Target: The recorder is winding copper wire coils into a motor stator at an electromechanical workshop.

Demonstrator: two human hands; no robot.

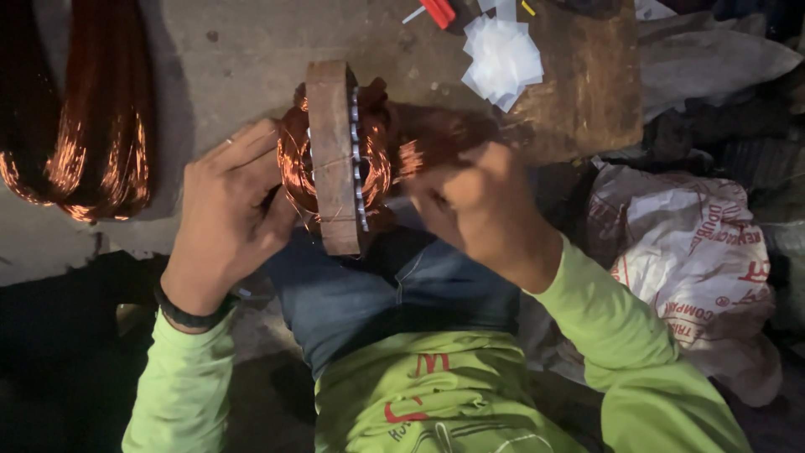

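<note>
Pinched between thumb and curled fingers of the right hand (474, 205), a bundle of copper strands, drawn off the winding at about three o'clock from the stator core (334, 155); fingertips closed tight, exact contact hidden behind the knuckles. Pressed flat against the nine o'clock side of the core, the left hand (222, 214), fingers spread and laid over the bulging copper winding (295, 159), thumb tucked underneath near six o'clock; holding by pressure rather than by a closed fist. Standing on edge at frame centre and resting on the lap in blue jeans (377, 294), the rusty brown stator core, with a row of pale slot liners showing along its right rim and copper coils swelling out both faces. Around the left wrist, a dark band (189, 317); over both arms, bright green sleeves. Further out at nine to ten o'clock, a hanging loop of copper wire (92, 126) against the grey floor. At one o'clock, a stack of white paper pieces (503, 54) on a worn wooden board (587, 92), beside a red-handled tool (438, 12). At three to four o'clock, a crumpled white printed sack (696, 268).
</note>
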